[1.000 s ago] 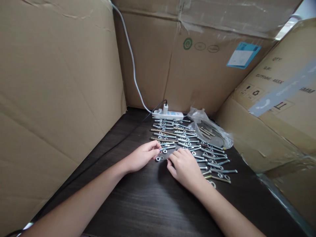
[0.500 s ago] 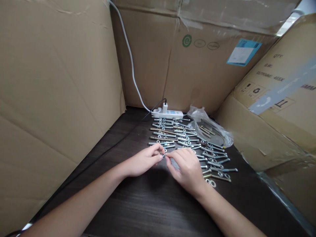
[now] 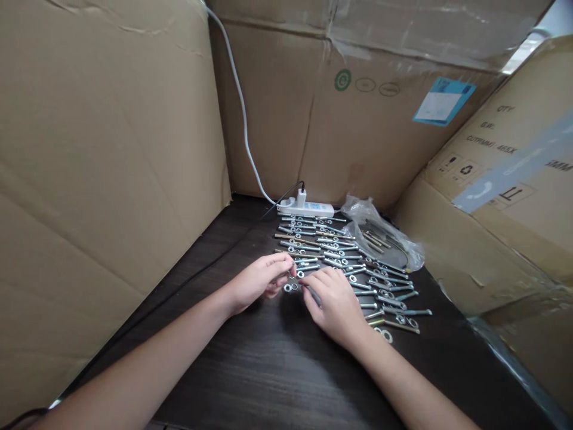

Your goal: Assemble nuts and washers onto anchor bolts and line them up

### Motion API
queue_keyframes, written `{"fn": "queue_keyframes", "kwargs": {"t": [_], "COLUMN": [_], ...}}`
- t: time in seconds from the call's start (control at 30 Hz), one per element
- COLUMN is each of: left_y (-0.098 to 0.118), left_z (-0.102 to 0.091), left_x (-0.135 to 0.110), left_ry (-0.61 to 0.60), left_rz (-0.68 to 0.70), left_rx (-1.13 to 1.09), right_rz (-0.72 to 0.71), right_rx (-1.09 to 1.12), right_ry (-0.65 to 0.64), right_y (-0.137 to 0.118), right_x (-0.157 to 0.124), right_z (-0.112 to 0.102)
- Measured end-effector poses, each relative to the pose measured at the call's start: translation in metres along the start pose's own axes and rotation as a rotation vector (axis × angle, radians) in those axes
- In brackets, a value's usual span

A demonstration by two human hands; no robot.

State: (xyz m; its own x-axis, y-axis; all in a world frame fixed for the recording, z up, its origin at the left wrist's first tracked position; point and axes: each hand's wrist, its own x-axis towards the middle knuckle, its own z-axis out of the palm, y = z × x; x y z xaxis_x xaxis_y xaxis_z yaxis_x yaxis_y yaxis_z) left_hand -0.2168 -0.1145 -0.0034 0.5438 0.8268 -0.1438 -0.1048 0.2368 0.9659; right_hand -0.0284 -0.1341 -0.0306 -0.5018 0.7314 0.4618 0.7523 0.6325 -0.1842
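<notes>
My left hand (image 3: 263,278) is closed, fingertips pinched together beside the left end of the hardware rows; whatever is in the pinch is hidden. Just right of it, two small ring-shaped washers (image 3: 287,288) lie on the dark table, with a nut (image 3: 301,275) above them. My right hand (image 3: 335,301) is closed too, thumb and fingers curled around a greyish metal piece (image 3: 314,294) that shows only in part, so its kind is unclear. A gap separates the two hands. Beyond them lie rows of metal bolts (image 3: 342,261) with washers and nuts.
A white power strip (image 3: 308,209) with a plugged-in adapter stands behind the rows. To its right is a clear plastic bag (image 3: 414,254) with several bolts. A black cable (image 3: 210,261) crosses the table's left side. Cardboard walls (image 3: 268,107) enclose the left, back and right.
My hands were touching at the fingertips and have come apart. The left hand has drawn back to the left, uncovering the washers and nut between them.
</notes>
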Motion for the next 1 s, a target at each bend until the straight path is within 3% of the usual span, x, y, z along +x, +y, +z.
{"fn": "queue_keyframes", "kwargs": {"t": [0.1, 0.23, 0.7, 0.83, 1.0], "left_y": [0.000, -0.001, -0.004, -0.006, -0.008], "left_z": [-0.001, -0.001, 0.002, 0.001, 0.002], "left_x": [0.001, 0.002, 0.004, 0.004, 0.005], "left_ry": [0.028, 0.056, 0.046, 0.048, 0.042], "left_rz": [0.022, 0.017, 0.016, 0.010, -0.039], "left_rx": [-0.018, 0.036, 0.164, 0.172, 0.197], "right_rz": [0.028, 0.025, -0.102, -0.075, -0.007], "right_rx": [-0.102, -0.173, -0.305, -0.274, -0.130], "right_ry": [-0.117, -0.176, -0.179, -0.100, 0.176], "right_y": [0.001, -0.001, -0.007, -0.004, -0.006], "right_x": [0.001, 0.004, 0.010, 0.010, 0.006], "right_z": [0.009, 0.014, 0.014, 0.010, -0.007]}}
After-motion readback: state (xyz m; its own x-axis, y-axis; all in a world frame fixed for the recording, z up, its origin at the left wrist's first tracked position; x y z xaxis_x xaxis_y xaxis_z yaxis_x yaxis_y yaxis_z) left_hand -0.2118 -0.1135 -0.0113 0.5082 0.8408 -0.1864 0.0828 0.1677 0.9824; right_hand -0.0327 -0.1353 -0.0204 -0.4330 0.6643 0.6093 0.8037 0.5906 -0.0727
